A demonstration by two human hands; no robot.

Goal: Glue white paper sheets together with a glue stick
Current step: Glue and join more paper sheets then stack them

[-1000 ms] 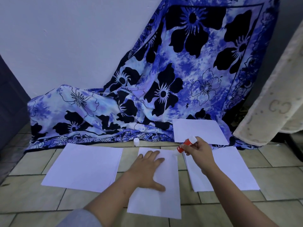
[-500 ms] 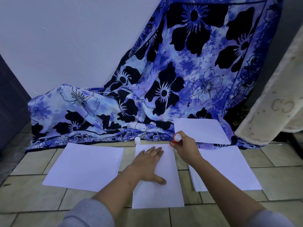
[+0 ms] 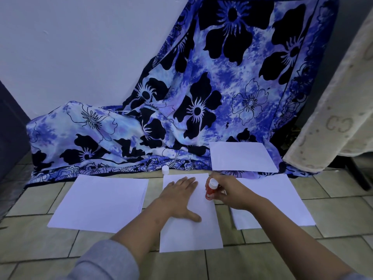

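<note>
Fingers of the left hand [image 3: 179, 197] lie straight and spread, flat on the upper half of the middle white paper sheet [image 3: 191, 233], which rests lengthwise on the beige tiled floor [image 3: 40, 245]. The right hand [image 3: 234, 194] has its fingers curled round a red glue stick with a white end [image 3: 211, 190]. The stick stands nearly upright, white end up, with its lower end at the sheet's right edge, just beside the left hand's fingertips. 1 stack of white paper [image 3: 101, 203] lies to the left of the middle sheet and another white stack [image 3: 282, 201] to the right, partly under the right forearm. 1 more white sheet [image 3: 242, 156] lies farther back on the blue cloth with black flowers [image 3: 201, 98], which hangs down the white wall [image 3: 80, 47]. A small white cap [image 3: 165, 170] stands just beyond the middle sheet's far left corner, at the cloth's hem.
</note>
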